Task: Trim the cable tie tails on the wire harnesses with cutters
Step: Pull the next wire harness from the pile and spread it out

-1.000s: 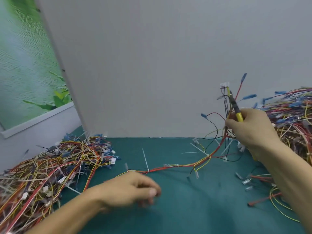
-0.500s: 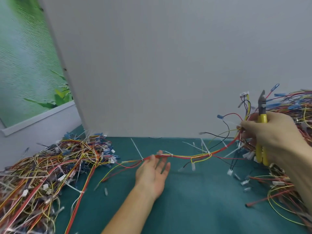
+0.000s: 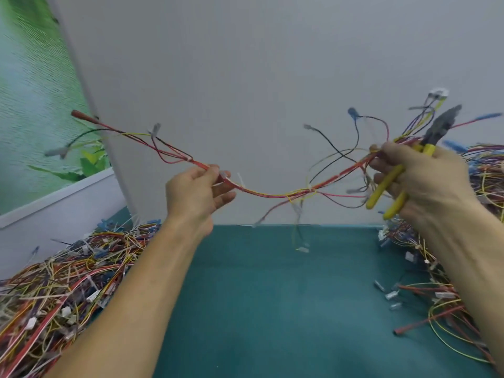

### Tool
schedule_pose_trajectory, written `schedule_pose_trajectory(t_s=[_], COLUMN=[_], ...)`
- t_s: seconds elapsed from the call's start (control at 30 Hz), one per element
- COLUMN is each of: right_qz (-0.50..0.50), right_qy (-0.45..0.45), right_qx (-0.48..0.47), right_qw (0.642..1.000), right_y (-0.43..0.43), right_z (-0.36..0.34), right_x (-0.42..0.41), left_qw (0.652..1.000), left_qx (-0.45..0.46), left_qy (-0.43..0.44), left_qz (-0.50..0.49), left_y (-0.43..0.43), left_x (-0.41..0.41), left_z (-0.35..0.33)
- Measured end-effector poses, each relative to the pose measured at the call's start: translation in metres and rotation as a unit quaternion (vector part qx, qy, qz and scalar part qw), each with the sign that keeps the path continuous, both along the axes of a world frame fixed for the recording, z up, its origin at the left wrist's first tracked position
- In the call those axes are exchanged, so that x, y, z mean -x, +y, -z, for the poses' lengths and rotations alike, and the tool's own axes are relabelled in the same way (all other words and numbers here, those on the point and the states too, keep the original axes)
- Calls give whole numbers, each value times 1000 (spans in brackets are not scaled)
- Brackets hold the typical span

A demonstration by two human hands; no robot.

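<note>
Two heaps of harnesses flank the teal worktop (image 3: 272, 309), the left heap (image 3: 68, 282) and the right heap (image 3: 436, 290). We cannot tell which one holds finished work, so any overall count is a guess. Between them we hold one harness (image 3: 272, 193) in the air, sagging between both hands. Our left hand (image 3: 195, 195) pinches its red bundle partway along. Our right hand (image 3: 420, 181) grips the other end together with the yellow-handled cutters (image 3: 428, 144), whose nose points up and away, clear of any tie. White tie tails (image 3: 240, 179) stick out along the bundle, so we judge this harness untrimmed and its cutting not yet begun.
</note>
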State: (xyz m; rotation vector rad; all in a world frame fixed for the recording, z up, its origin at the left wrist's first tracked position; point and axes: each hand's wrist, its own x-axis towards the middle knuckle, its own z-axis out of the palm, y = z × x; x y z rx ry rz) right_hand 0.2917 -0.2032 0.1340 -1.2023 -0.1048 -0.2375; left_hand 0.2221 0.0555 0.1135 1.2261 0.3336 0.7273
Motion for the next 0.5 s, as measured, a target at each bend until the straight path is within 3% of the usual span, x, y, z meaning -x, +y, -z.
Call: schedule_pose_trajectory(t_s=[0.03, 0.1, 0.23, 0.5], right_qz=[-8, -33, -84, -109], right_qy=[28, 101, 150, 183], right_qx=[22, 154, 438, 609], right_qw=[999, 982, 882, 764], right_y=[1, 3, -3, -4], right_z=[5, 26, 77, 110], right_x=[-3, -6, -2, 11], left_qw=[999, 993, 958, 922], left_qx=[-3, -9, -58, -123], left_qy=[33, 121, 273, 354], left_qz=[1, 17, 69, 96], left_y=[6, 12, 16, 10], left_x=[-1, -1, 5, 23], left_z=[2, 17, 64, 109])
